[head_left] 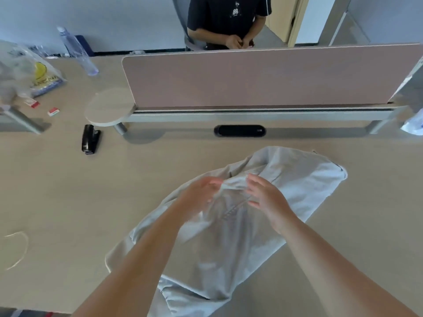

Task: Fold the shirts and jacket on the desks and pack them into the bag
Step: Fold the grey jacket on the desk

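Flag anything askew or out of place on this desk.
The pale grey garment lies crumpled and unfolded, slanting across the desk, its lower end reaching the near edge. Nothing looks spilled or damaged.

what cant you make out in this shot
Head view:
Left hand motion-blurred, right hand seen from behind: neither grip on the grey garment is clear.
Garment's near end: cut off by the bottom edge.
Plastic bag print: blurred, too small.
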